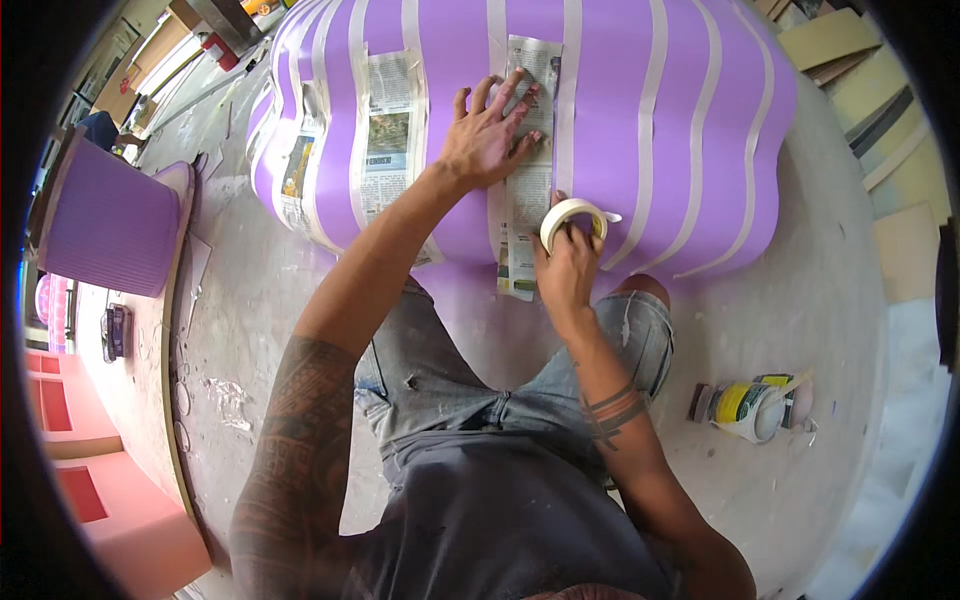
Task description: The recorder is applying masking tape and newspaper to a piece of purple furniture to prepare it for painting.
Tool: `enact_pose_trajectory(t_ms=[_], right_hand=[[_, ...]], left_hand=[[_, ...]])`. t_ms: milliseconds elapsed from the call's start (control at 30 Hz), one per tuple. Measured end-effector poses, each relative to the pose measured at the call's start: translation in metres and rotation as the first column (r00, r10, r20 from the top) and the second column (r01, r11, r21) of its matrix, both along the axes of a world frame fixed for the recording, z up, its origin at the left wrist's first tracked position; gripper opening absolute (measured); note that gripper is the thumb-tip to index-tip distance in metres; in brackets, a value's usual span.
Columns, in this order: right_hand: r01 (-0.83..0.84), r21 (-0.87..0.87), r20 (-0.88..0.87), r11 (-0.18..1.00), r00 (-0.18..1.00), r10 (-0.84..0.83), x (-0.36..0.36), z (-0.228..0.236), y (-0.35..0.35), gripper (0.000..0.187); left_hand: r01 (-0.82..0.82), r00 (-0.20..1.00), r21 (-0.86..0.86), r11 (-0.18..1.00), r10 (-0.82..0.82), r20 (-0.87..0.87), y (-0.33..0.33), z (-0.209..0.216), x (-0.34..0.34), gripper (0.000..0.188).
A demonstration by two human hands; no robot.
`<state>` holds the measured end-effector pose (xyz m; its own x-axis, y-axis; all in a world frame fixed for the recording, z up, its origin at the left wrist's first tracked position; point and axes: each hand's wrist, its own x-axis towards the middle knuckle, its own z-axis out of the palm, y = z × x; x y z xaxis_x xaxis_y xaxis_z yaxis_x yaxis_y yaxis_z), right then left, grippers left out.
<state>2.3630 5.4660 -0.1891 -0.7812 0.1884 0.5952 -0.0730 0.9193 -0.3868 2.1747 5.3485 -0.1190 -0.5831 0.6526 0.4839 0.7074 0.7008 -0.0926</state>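
A large purple rounded form (610, 80) stands before me, striped from top to bottom with pale masking tape. Spread flat, my left hand (490, 135) presses a long newspaper strip (530, 205) against it, over the gap between two tape stripes. Below and to the right, my right hand (568, 265) grips a roll of cream masking tape (573, 212), a short loose end sticking out at its right. Its fingers are partly hidden behind the roll, near the strip's lower right edge. Other newspaper pieces (390, 130) cover gaps farther left.
On the floor to the right sit paint-stained containers (750, 405) with a brush or stick. At left stand a purple tub-like piece (105, 215), a board table edge (170, 370) and a pink box-like model (130, 500). Flat panels (880, 90) lie at the far right.
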Motion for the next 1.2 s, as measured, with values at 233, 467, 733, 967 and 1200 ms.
enact_pose_trajectory(t_ms=[233,467,733,967,1200], right_hand=[[0.265,-0.495,0.257,0.828,0.954,-0.152,0.045,-0.03,-0.016,0.049],[0.585,-0.783,0.527,-0.211,0.805,0.272,0.036,-0.126,-0.038,0.028],[0.351,-0.657,0.476,-0.667,0.88,-0.005,-0.02,-0.208,-0.025,0.012],[0.12,-0.659,0.281,-0.743,0.955,-0.095,-0.022,-0.227,-0.041,0.017],[0.199,-0.614,0.37,-0.764,0.927,-0.056,-0.026,-0.235,-0.042,0.015]], left_hand=[[0.019,0.999,0.036,0.999,-0.02,0.036,0.002,-0.007,0.0,0.066],[0.016,0.999,0.077,0.997,-0.013,-0.041,-0.005,-0.007,-0.011,0.065],[0.031,0.999,0.141,0.99,-0.025,-0.039,0.015,-0.007,-0.003,0.06],[0.02,0.999,0.141,0.99,-0.014,-0.043,0.005,-0.005,-0.001,0.06],[0.054,0.998,0.168,0.984,-0.046,-0.049,0.004,-0.003,0.002,0.058]])
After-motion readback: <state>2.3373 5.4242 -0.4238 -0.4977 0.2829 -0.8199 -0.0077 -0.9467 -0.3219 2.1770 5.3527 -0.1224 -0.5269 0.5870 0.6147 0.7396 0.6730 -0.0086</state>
